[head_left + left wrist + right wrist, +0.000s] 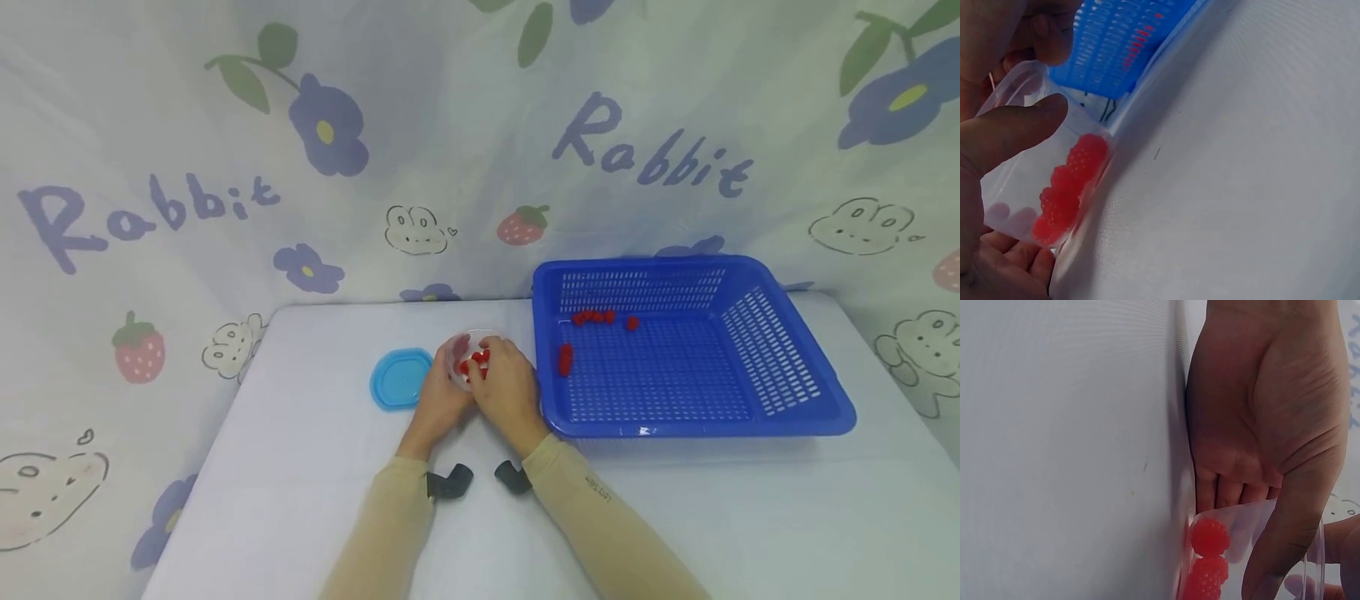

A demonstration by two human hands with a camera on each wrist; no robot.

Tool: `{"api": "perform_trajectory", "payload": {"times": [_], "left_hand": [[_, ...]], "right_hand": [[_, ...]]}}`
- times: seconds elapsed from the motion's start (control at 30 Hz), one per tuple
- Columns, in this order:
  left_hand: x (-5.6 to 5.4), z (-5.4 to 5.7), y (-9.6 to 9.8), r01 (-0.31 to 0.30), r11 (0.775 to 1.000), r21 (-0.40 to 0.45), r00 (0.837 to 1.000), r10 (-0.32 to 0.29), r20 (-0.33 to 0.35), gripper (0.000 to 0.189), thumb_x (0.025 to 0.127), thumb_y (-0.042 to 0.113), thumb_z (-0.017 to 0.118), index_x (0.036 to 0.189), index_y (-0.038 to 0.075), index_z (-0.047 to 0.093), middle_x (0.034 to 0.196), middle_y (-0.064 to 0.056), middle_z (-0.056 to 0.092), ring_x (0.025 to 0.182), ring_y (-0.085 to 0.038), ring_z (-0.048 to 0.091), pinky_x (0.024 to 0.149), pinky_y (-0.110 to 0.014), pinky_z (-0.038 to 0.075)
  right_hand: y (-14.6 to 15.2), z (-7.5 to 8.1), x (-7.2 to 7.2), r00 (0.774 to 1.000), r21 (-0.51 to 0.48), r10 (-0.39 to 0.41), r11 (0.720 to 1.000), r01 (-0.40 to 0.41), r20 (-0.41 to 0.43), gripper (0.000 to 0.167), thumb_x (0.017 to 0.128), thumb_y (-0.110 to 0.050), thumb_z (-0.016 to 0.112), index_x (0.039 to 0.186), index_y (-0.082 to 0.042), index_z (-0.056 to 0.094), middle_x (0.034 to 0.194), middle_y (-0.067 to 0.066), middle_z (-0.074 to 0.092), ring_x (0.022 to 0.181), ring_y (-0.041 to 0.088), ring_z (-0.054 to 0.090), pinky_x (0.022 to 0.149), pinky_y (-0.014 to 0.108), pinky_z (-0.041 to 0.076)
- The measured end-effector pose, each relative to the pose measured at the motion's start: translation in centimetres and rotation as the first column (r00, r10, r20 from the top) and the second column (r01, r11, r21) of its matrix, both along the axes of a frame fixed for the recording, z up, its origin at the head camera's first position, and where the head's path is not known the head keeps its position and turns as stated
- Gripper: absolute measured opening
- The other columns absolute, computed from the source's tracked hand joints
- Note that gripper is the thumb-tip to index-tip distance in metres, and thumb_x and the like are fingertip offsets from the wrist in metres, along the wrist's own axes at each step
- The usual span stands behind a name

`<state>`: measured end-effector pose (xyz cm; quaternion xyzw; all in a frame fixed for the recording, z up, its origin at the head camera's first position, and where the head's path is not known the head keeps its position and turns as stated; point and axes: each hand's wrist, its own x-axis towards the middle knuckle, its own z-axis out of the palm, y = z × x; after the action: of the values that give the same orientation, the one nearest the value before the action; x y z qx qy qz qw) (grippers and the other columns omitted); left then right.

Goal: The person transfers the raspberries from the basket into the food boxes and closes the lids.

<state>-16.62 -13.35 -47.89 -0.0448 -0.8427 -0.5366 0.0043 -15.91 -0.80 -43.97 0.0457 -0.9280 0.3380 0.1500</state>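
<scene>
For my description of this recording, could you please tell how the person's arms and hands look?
The left hand and right hand wear no gloves. The left sleeve and right sleeve are long and beige; the right one bears small dark lettering, unreadable here. A black, bent fitting shows beside each cuff. I see no cables.

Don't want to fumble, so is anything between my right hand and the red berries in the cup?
Nothing visible: the right hand is at the open mouth of the clear cup, with the red berries inside. The left hand grips the cup's side, and the blue lid lies on the table.
</scene>
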Motion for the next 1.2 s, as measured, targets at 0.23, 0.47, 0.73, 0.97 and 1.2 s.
{"api": "perform_trajectory", "payload": {"times": [0.23,0.47,0.73,0.97,1.2], "left_hand": [[0.1,-0.1,0.1,-0.004,1.0,-0.021,1.0,0.004,0.005,0.084,0.08,0.011,0.08,0.152,0.015,0.037,0.151,-0.003,0.048,0.142,-0.025,0.041,0.114,-0.051,0.036],[0.1,-0.1,0.2,0.011,1.0,-0.03,1.0,-0.011,-0.007,0.076,0.086,0.004,0.07,0.153,0.013,0.036,0.151,-0.003,0.049,0.142,-0.024,0.041,0.117,-0.048,0.032],[0.1,0.0,-0.2,0.047,0.999,-0.024,0.998,-0.048,-0.03,0.075,0.09,0.009,0.071,0.154,0.013,0.032,0.154,-0.003,0.046,0.143,-0.021,0.04,0.117,-0.045,0.033],[0.1,0.3,-0.4,0.038,0.995,-0.088,0.999,-0.041,-0.032,0.08,0.088,0.015,0.075,0.154,0.009,0.03,0.153,-0.013,0.044,0.143,-0.029,0.04,0.116,-0.049,0.033],[0.0,0.4,-0.4,0.029,0.994,-0.108,0.999,-0.033,-0.031,0.081,0.087,0.018,0.075,0.154,0.005,0.03,0.153,-0.018,0.043,0.142,-0.036,0.039,0.116,-0.054,0.03]], "right_hand": [[0.0,-0.2,0.1,1.0,0.007,-0.005,1.0,0.005,0.02,0.039,0.09,-0.025,0.075,0.121,-0.004,0.064,0.105,0.012,0.071,0.09,0.027,0.07,0.079,0.039,0.06],[-0.1,0.4,0.6,0.999,0.019,0.005,1.0,-0.006,0.041,0.042,0.093,-0.029,0.071,0.126,-0.004,0.061,0.105,0.012,0.068,0.089,0.027,0.068,0.073,0.041,0.06],[-0.3,2.8,1.9,0.994,0.139,0.019,0.99,-0.034,0.105,0.045,0.095,-0.033,0.068,0.13,-0.006,0.061,0.11,0.013,0.06,0.097,0.025,0.06,0.074,0.043,0.06],[-0.3,4.7,3.3,0.993,0.119,0.08,0.989,-0.09,0.083,0.043,0.097,-0.033,0.066,0.13,-0.007,0.062,0.112,0.012,0.059,0.097,0.023,0.058,0.071,0.039,0.06],[0.2,6.2,4.2,0.992,0.087,0.112,0.989,-0.118,0.063,0.04,0.096,-0.033,0.067,0.127,-0.008,0.065,0.113,0.011,0.06,0.098,0.023,0.059,0.073,0.038,0.06]]}}
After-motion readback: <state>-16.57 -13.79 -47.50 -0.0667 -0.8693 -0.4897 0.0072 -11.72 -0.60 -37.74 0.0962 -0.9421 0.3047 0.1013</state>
